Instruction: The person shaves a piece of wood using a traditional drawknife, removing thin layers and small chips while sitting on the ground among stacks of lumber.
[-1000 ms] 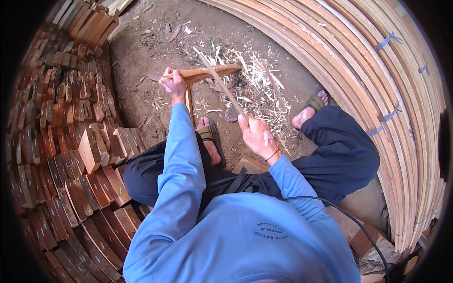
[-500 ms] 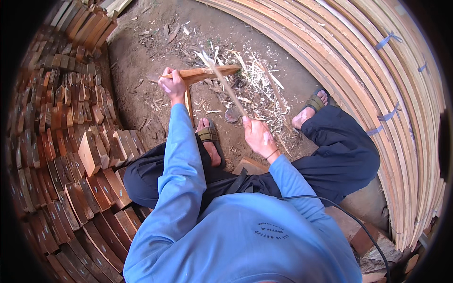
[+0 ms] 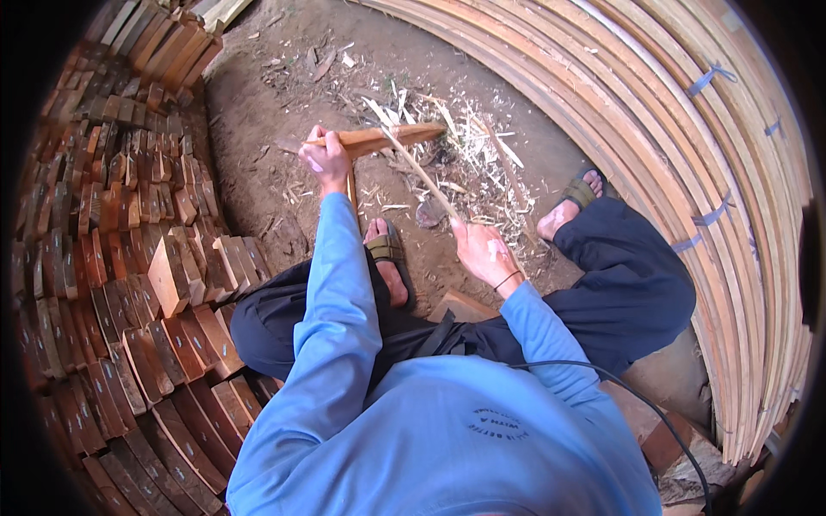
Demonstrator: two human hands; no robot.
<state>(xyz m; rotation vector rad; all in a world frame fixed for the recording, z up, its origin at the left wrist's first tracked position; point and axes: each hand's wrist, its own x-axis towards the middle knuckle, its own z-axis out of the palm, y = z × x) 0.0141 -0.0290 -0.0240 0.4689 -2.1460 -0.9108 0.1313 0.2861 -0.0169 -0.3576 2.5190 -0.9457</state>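
Note:
My left hand is closed around the left end of a reddish-brown piece of wood, which tapers to a point at its right end. My right hand grips the lower end of a long, thin wooden handle. It slants up and left until its far end meets the middle of the wood piece. The tool's head is too unclear there to name. Beneath my left hand a narrow wooden strip runs down toward my left foot.
Pale wood shavings litter the dirt floor past my feet. Short boards are stacked along the left. Long curved-looking planks, tied with bluish strips, line the right. A black cable crosses my right side.
The far end of the handle has come down lower against the wood piece. Both hands have shifted slightly right, and the view has shifted a little too. Each grip is unchanged.

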